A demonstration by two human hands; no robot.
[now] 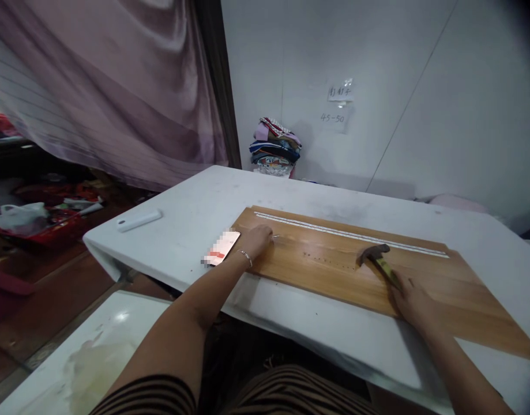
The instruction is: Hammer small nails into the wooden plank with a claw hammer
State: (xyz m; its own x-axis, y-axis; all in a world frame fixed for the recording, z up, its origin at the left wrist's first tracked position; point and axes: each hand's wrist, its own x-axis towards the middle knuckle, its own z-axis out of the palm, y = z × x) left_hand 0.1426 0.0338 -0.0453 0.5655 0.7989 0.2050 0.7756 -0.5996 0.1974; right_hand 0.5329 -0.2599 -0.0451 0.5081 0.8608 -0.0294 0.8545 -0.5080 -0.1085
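Note:
A long wooden board (420,271) lies on the white table (195,213), with a white strip (351,233) along its far edge and a row of small dark dots, perhaps nails, near its middle. My right hand (409,300) is closed round the handle of a hammer (375,258), whose head rests on the board beside those dots. My left hand (258,239) lies on the board's left end with fingers pinched on a small thin nail (275,236). A bracelet sits on that wrist.
A small pink and white box (221,249) lies left of the board. A white flat object (139,220) rests near the table's left corner. Folded clothes (274,148) are stacked against the wall. A curtain (109,86) and clutter are at left.

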